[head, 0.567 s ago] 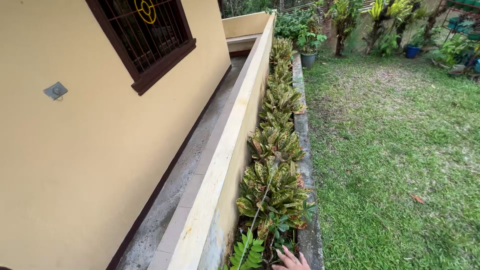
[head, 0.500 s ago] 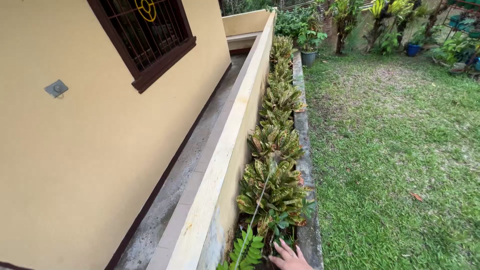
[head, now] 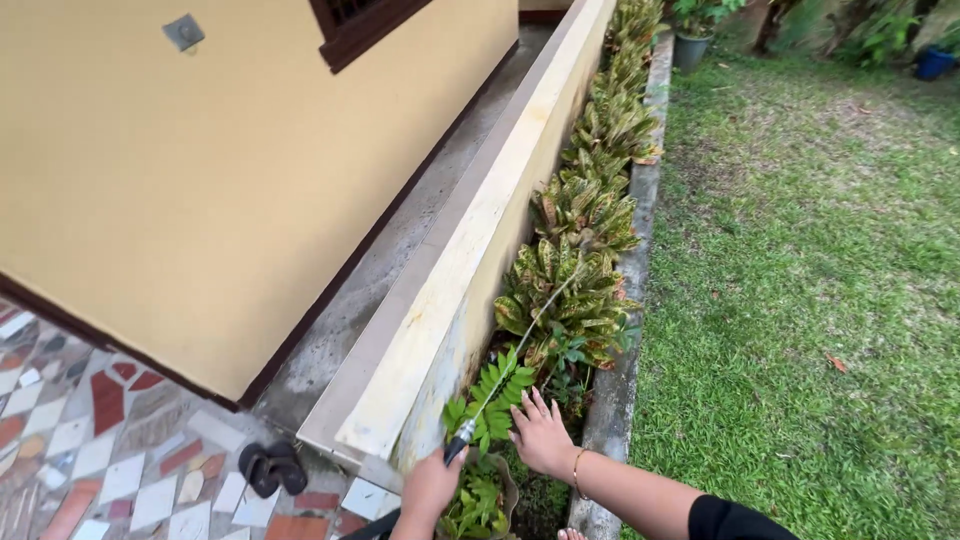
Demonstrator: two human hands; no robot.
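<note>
My left hand (head: 430, 487) is closed around a dark hose nozzle (head: 457, 442) at the bottom of the head view. A thin water jet (head: 535, 325) runs from the nozzle up into the yellow-green croton plants (head: 580, 290) in the narrow bed. My right hand (head: 541, 434), with a bracelet on the wrist, is spread open just right of the nozzle. It hovers over a small bright green leafy plant (head: 497, 395), and I cannot tell whether it touches the leaves.
A low cream wall (head: 470, 270) borders the bed on the left and a concrete curb (head: 613, 400) on the right, with lawn (head: 800, 300) beyond. A pair of dark sandals (head: 270, 468) lies on the mosaic tile floor (head: 90, 440). Potted plants (head: 690, 45) stand far off.
The view has tilted down and back, bringing my left hand with the nozzle and the tiled floor into sight. My right hand now shows fully, raised over the small green plant.
</note>
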